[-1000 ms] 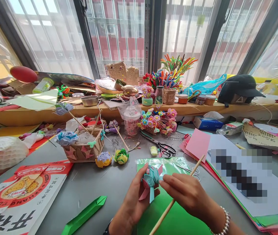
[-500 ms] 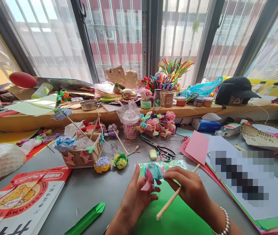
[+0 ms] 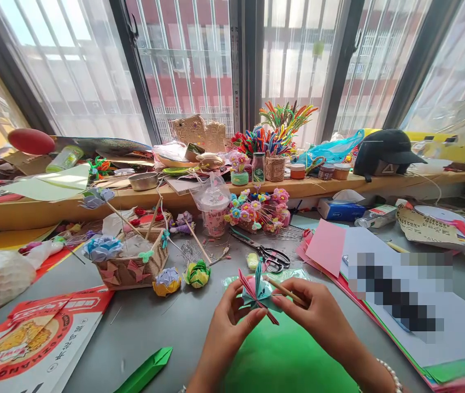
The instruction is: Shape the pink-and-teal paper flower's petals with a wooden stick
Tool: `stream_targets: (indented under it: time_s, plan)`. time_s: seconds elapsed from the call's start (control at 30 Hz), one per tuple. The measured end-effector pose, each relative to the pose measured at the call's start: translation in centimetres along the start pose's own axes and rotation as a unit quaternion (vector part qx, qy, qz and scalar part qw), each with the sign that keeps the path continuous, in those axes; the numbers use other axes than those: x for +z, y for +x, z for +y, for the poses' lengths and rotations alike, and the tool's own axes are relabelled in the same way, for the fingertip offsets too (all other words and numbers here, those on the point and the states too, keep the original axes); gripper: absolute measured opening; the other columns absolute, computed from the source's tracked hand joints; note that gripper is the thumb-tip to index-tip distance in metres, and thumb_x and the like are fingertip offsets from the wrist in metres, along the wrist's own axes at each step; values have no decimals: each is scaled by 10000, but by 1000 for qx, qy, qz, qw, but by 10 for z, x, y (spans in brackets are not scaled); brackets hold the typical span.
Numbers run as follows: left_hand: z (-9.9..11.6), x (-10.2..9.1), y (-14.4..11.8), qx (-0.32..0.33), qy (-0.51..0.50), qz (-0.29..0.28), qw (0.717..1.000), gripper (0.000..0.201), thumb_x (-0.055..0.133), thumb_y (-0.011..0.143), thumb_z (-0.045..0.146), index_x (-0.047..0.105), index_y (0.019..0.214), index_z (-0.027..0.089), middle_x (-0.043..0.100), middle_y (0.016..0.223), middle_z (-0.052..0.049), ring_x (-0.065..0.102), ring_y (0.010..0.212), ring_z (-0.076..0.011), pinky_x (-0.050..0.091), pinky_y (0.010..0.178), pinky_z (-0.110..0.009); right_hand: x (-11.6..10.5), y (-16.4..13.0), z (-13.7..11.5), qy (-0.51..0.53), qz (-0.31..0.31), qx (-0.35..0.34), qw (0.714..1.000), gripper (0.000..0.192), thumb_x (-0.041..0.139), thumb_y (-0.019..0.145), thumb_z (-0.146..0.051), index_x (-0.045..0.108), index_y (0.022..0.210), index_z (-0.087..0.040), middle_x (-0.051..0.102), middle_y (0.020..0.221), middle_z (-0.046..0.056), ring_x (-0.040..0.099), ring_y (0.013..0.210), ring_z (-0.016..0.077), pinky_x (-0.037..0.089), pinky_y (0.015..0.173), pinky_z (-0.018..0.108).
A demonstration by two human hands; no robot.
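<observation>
My left hand (image 3: pixel 226 333) pinches a folded paper flower (image 3: pixel 258 292) of teal and pink petals, held just above a green paper sheet (image 3: pixel 285 360) on the grey table. My right hand (image 3: pixel 318 319) grips a thin wooden stick (image 3: pixel 284 291) whose tip meets the flower's centre. Both hands are close together at the lower middle of the view.
Scissors (image 3: pixel 271 255) lie just beyond the hands. A small basket with paper flowers (image 3: pixel 131 262) stands to the left, with two loose paper flowers (image 3: pixel 181 277) beside it. A stack of coloured paper (image 3: pixel 400 305) fills the right. A folded green strip (image 3: pixel 146 371) lies at the lower left.
My right hand has swung the stick round from pointing down toward me to lying nearly level, its tip at the flower. The flower has turned over, petals now pointing upward.
</observation>
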State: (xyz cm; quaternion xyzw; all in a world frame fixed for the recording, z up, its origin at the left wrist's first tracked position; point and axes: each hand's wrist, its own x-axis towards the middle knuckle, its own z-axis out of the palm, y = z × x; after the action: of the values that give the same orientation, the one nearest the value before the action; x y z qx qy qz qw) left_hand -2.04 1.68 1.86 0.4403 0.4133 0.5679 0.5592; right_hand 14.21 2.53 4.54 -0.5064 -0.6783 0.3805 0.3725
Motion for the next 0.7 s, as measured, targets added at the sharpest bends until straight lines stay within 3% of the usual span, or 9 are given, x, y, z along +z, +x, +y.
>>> stream_targets:
  time_s: [0.4, 0.53, 0.7]
  plan:
    - [-2, 6, 3, -19, -21, 16, 999, 366, 785, 547, 342, 639, 830, 163, 702, 814, -70, 620, 766, -212, 461, 665, -250, -3, 4, -5, 169, -45, 66, 982, 255, 664, 677, -387, 624, 643, -137, 555, 571, -25, 469, 573, 112, 347, 551, 215]
    - [-1, 7, 3, -27, -29, 8, 999, 349, 778, 552, 355, 645, 811, 162, 692, 761, -46, 612, 700, -184, 447, 609, -224, -2, 5, -4, 198, -52, 93, 974, 251, 676, 669, -388, 619, 645, -144, 499, 537, -49, 400, 518, 83, 290, 494, 199]
    - [-6, 4, 3, -22, 2, 25, 999, 378, 767, 568, 375, 632, 848, 160, 687, 816, -70, 618, 721, -191, 470, 655, -250, -1, 6, -2, 171, -42, 102, 979, 332, 658, 662, -467, 572, 610, -151, 411, 518, -63, 291, 473, 67, 190, 437, 207]
